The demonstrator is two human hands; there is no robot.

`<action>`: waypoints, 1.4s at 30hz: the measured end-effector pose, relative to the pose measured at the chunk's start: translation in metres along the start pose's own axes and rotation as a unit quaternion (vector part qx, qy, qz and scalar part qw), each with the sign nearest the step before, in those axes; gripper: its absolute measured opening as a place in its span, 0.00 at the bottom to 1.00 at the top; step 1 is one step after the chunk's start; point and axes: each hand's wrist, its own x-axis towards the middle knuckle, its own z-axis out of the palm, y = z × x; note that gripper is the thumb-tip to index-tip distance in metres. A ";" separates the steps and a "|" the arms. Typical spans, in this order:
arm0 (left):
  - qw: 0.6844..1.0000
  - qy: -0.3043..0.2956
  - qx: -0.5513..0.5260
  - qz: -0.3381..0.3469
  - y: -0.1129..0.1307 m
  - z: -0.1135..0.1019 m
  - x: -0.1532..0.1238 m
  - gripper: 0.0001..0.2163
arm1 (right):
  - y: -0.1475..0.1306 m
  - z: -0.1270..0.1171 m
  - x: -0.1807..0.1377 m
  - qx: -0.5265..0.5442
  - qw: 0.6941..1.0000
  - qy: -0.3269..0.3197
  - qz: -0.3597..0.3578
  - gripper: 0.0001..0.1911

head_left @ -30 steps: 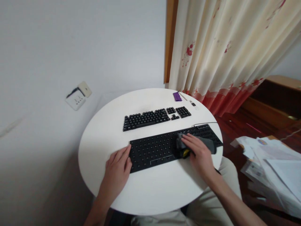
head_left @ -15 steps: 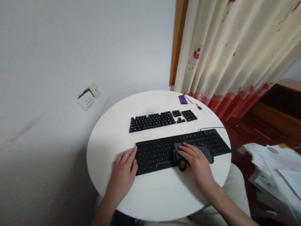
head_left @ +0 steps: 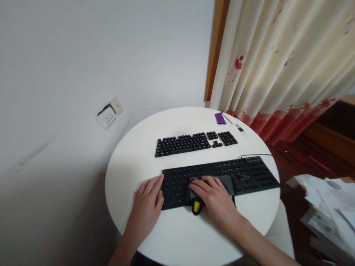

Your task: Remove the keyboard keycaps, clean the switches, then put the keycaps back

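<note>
Kbd [head_left: 246, 175] touches L grip [head_left: 146, 201], lies under 1 cloth [head_left: 229, 183] below R grip [head_left: 213, 195].

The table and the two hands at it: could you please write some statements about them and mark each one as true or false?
1. The left hand touches the left end of the keyboard base. True.
2. The right hand rests on a dark grey item at the base. True.
3. Black keycaps lie beyond the base, heaped in one pile. False: they are laid out in keyboard-like groups.
4. A purple item lies near the far edge of the table. True.
5. The table is square. False: its edge is curved.
</note>
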 end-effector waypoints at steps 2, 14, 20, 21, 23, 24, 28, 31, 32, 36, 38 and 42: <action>1.000 -0.002 0.001 -0.004 0.001 -0.001 0.000 0.21 | 0.000 -0.002 0.003 0.004 1.000 -0.007 0.000 0.20; 0.999 0.018 -0.001 0.033 -0.008 0.004 0.001 0.21 | -0.005 -0.012 0.013 -0.062 0.997 -0.040 0.019 0.12; 0.999 0.021 -0.001 0.031 -0.009 0.007 0.001 0.22 | 0.048 -0.041 -0.018 -0.061 0.986 0.024 0.154 0.22; 0.999 0.020 -0.001 0.028 -0.009 0.007 0.001 0.22 | 0.055 -0.046 -0.021 -0.047 0.985 0.040 0.161 0.24; 1.000 0.019 0.000 0.024 -0.008 0.007 0.001 0.22 | 0.059 -0.053 -0.023 0.003 0.987 0.066 0.148 0.27; 1.000 0.018 0.001 0.024 -0.008 0.007 0.000 0.22 | 0.057 -0.053 -0.021 0.035 0.988 0.073 0.131 0.28; 1.000 0.010 -0.001 0.022 -0.007 0.006 0.000 0.21 | 0.030 -0.038 -0.003 0.137 0.989 0.040 0.036 0.31; 1.000 0.006 -0.005 0.021 -0.005 0.004 0.000 0.21 | 0.011 -0.022 0.011 0.111 0.994 -0.012 0.001 0.27; 1.000 0.006 -0.006 0.020 -0.005 0.003 0.000 0.21 | 0.007 -0.019 0.015 0.087 0.996 -0.025 0.000 0.25; 1.000 0.008 -0.013 0.019 -0.002 0.001 0.000 0.21 | 0.006 -0.019 0.020 0.008 0.998 -0.049 0.030 0.21; 1.000 0.008 -0.014 0.017 -0.001 0.001 0.000 0.21 | 0.012 -0.025 0.019 -0.019 0.997 -0.052 0.060 0.20; 1.000 0.003 -0.019 0.011 0.000 0.000 -0.001 0.21 | 0.036 -0.039 0.009 -0.070 0.987 -0.045 0.135 0.22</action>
